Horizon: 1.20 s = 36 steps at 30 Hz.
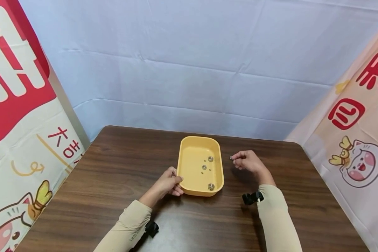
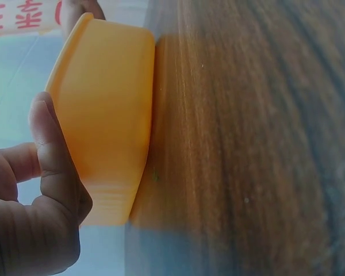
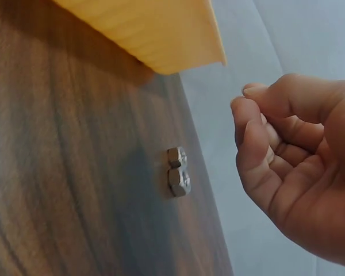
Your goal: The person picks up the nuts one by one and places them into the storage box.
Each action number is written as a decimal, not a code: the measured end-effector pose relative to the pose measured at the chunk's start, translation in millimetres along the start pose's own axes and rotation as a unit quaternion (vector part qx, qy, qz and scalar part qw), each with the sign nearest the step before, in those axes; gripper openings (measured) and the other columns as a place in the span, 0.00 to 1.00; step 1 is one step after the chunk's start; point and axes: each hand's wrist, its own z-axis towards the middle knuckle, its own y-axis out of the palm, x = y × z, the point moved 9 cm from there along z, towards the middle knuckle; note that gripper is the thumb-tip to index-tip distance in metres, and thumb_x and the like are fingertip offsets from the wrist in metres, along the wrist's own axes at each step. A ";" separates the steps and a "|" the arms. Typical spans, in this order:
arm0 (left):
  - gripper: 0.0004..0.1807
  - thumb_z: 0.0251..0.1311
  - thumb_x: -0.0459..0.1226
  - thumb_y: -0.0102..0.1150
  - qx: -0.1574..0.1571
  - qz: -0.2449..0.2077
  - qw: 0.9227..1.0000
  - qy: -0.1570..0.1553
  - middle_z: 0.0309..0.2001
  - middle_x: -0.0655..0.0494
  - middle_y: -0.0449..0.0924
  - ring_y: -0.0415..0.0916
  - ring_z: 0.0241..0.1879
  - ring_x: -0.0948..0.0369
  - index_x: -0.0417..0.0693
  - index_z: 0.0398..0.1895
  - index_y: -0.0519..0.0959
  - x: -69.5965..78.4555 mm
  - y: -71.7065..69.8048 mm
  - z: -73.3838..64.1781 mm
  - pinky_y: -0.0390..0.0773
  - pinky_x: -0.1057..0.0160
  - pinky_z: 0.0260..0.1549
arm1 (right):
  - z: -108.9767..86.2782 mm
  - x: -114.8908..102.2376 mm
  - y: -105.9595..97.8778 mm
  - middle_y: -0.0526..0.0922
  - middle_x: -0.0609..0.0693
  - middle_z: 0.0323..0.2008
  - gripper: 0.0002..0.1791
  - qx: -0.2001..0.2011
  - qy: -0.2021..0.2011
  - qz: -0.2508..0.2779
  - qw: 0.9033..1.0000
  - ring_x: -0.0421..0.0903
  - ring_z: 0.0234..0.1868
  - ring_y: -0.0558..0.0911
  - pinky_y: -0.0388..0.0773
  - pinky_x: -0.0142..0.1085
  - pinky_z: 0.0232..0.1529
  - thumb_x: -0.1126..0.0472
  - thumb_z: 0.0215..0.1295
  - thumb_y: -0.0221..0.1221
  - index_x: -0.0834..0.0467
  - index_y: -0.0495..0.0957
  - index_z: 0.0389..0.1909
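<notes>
A yellow plastic tray (image 1: 192, 157) rests on the table. Several metal nuts lie in its right half, among them a large one (image 1: 211, 187) by the near right corner and smaller brass-coloured ones. My left hand (image 1: 170, 182) grips the tray's near left corner, thumb over the rim and fingers against the outer wall. To the tray's right, my right hand (image 1: 247, 161) hovers with loosely curled fingers, thumb and index tips close together. Nothing shows between them. Two hex nuts (image 3: 177, 172) lie side by side on the table, apart from the fingers in the right wrist view.
The brown wooden table (image 1: 113, 168) has rounded far corners. A pale cloth (image 1: 189, 70) hangs behind its far edge. Printed banners (image 1: 359, 157) stand to the right and left. A black wrist camera (image 1: 252, 198) sits at the right sleeve, another at the left.
</notes>
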 end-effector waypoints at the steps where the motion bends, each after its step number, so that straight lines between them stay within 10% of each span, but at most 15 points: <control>1: 0.09 0.63 0.29 0.47 0.000 0.000 1.000 0.000 0.17 0.44 0.71 0.76 0.14 0.57 0.42 0.36 0.57 0.4 -0.1 0.2 0.77 0.67 0.11 | 0.8 -2.2 1.0 0.78 0.66 0.35 0.12 -0.005 -0.003 -0.005 1.000 0.49 0.30 0.78 0.80 0.46 0.35 0.71 0.62 0.55 0.73 0.74 0.45; 13: 0.09 0.63 0.29 0.47 0.001 0.009 1.000 0.000 0.17 0.44 0.71 0.76 0.14 0.57 0.42 0.36 0.57 3.2 -1.4 1.1 0.77 0.66 0.11 | 8.2 -36.1 7.6 0.79 0.62 0.30 0.09 -0.050 -0.075 -0.055 0.994 0.49 0.27 0.79 0.80 0.41 0.29 0.72 0.57 0.54 0.68 0.78 0.38; 23: 0.08 0.63 0.27 0.45 -0.018 0.006 1.000 0.013 0.17 0.44 0.72 0.76 0.15 0.59 0.40 0.35 0.57 26.7 9.4 -20.7 0.77 0.68 0.13 | 12.1 -44.1 12.5 0.78 0.65 0.32 0.09 -0.049 -0.044 -0.038 0.997 0.54 0.30 0.78 0.77 0.56 0.38 0.73 0.59 0.55 0.69 0.77 0.40; 36: 0.09 0.64 0.27 0.45 -0.012 0.008 1.000 0.010 0.17 0.45 0.70 0.75 0.14 0.59 0.41 0.35 0.56 9.5 5.6 -7.9 0.76 0.68 0.11 | 20.2 -49.3 21.3 0.80 0.60 0.29 0.11 -0.039 -0.032 -0.041 0.998 0.54 0.30 0.79 0.79 0.41 0.28 0.69 0.60 0.58 0.70 0.78 0.43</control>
